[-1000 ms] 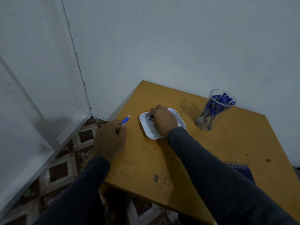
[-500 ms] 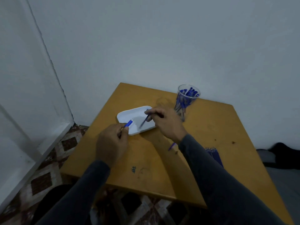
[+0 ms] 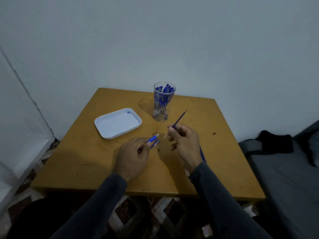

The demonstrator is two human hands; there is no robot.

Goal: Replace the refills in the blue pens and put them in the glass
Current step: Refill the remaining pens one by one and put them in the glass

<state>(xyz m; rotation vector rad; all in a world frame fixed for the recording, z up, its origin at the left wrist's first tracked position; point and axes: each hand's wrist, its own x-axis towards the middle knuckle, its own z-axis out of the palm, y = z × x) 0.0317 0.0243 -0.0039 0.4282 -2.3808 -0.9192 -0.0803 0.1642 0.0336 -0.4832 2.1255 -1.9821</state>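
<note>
both hands holding pen parts over the table

left hand (image 3: 133,157) low over the yellow-brown wooden table (image 3: 224,152), back of the hand up, fingers curled round a blue pen barrel with a pale tip (image 3: 152,139); tip end poking out past the thumb, pointing up and right toward the other hand. a second bluish, blurred shape just under the barrel, too unclear to tell apart.

right hand (image 3: 185,144) just right of the left, a small gap between them, thumb and forefinger pinching a thin dark blue refill (image 3: 179,119). refill slanted, its free end raised up and to the right, lifted clear of the tabletop. other fingers loosely curled beneath. a pale bit at the near fingertips, too blurred to identify.

clear tall drinking glass (image 3: 163,102) upright near the far edge of the table, beyond the right hand, packed with blue pens standing tips down. glass apart from both hands.

shallow white rectangular plastic tray (image 3: 101,125) left of the glass, beyond the left hand, with a small blue mark in its far right corner.

bundle of blue refills (image 3: 202,155) flat on the table, mostly hidden behind the right wrist.

dark sleeves on both arms. plain pale wall behind, patterned tile floor below, dark grey cushion (image 3: 284,178) at the right.
</note>
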